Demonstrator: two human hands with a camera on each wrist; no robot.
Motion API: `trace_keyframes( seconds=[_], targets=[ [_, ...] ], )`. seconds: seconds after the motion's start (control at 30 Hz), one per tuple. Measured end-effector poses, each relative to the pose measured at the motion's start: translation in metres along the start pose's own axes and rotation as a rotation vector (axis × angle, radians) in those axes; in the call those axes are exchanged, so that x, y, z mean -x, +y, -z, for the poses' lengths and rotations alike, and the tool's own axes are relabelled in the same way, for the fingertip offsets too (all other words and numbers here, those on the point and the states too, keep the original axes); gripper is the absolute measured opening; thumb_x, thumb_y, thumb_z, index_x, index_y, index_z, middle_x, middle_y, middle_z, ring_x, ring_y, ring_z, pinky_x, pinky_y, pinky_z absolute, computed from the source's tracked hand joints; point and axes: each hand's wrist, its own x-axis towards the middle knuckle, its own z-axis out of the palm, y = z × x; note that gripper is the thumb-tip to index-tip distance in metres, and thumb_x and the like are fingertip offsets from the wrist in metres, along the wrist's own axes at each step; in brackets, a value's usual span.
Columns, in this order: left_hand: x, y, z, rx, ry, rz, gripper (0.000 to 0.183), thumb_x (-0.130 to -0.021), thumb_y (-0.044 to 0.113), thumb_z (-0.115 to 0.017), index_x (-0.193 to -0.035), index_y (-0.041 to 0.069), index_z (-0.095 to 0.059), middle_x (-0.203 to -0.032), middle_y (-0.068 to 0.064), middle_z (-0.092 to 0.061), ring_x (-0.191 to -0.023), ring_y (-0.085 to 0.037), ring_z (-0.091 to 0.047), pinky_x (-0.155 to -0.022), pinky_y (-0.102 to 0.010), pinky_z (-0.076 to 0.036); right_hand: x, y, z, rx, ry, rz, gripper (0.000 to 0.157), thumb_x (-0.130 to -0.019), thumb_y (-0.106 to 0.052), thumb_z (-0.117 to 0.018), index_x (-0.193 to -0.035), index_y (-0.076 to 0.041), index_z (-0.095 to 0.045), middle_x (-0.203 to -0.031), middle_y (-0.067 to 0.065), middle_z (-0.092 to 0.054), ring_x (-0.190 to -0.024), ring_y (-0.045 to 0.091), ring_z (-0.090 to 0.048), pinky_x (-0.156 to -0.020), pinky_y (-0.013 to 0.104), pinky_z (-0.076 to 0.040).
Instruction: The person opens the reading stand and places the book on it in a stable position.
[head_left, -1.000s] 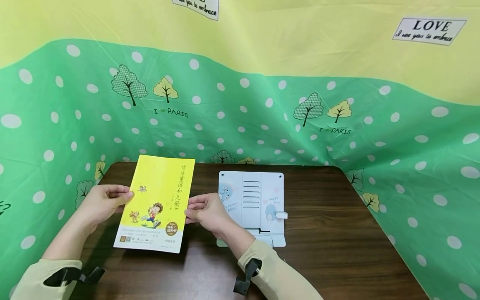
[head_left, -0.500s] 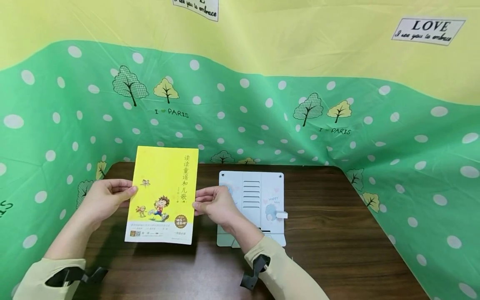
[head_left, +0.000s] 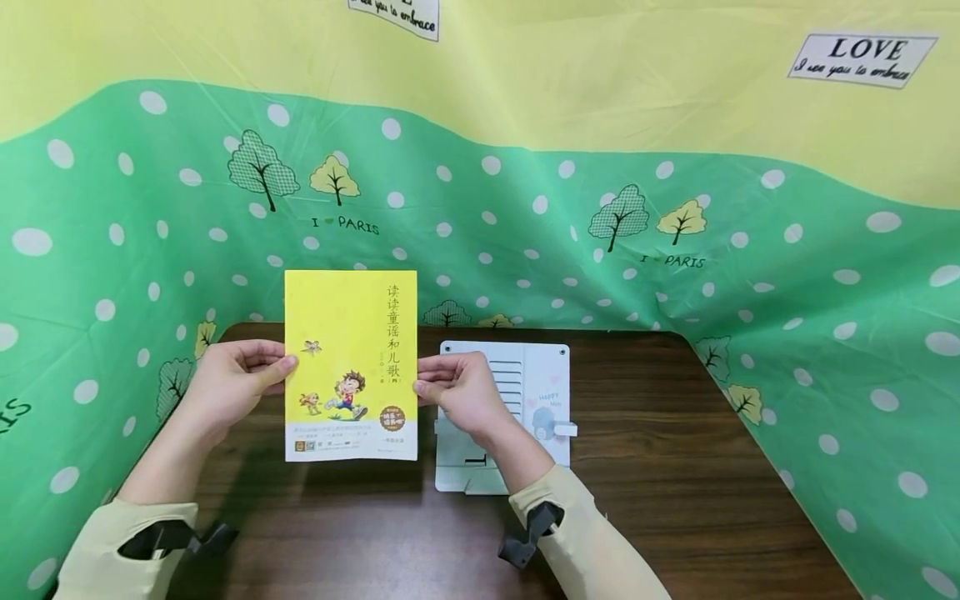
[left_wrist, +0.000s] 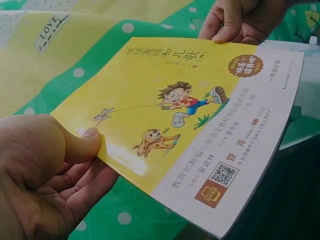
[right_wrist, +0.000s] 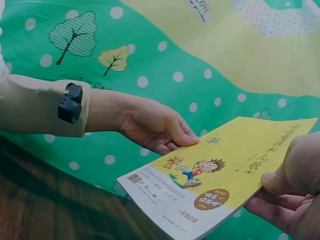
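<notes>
A yellow children's book with a white lower band is held up over the left part of the table, its front cover toward the head camera. My left hand pinches its left edge, thumb on the cover and fingers behind. The opposite edge is pinched by my right hand in the same way. In the left wrist view the thumb of the left hand presses on the cover near a printed dog. The right wrist view shows the right hand at the edge beside the title.
A pale blue book stand with slots and a small side clip lies flat on the dark wooden table, partly hidden behind my right hand and forearm. A green and yellow patterned cloth hangs around the table's back and sides.
Both hands have moved the book up and to the right. It was tilted and now stands straight in the head view. My right hand and forearm cover a different part of the stand.
</notes>
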Motion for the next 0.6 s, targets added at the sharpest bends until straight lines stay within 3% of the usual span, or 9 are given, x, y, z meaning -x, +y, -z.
trace_keyframes(
  seconds=[0.3, 0.6],
  targets=[
    [-0.005, 0.016, -0.016, 0.046, 0.044, -0.058, 0.033, -0.099, 0.011, -0.077, -0.117, -0.016, -0.069, -0.101, -0.020, -0.075, -0.082, -0.011, -0.074, -0.072, -0.028, -0.063, 0.001, -0.006, 0.020, 0.076, 0.052, 0.088, 0.024, -0.092, 0.015, -0.073, -0.115, 0.012, -0.075, -0.099, 0.022, -0.078, -0.085, 0.026, -0.078, -0.079, 0.042, -0.064],
    [-0.013, 0.027, -0.036, 0.113, 0.039, -0.092, 0.029, -0.098, 0.007, -0.078, -0.114, -0.016, -0.070, -0.098, -0.016, -0.076, -0.082, -0.013, -0.075, -0.074, -0.034, -0.064, 0.001, -0.009, 0.041, 0.109, 0.113, 0.136, 0.024, -0.093, 0.013, -0.073, -0.116, 0.008, -0.077, -0.101, 0.019, -0.078, -0.090, 0.027, -0.077, -0.080, 0.034, -0.063]
  ],
)
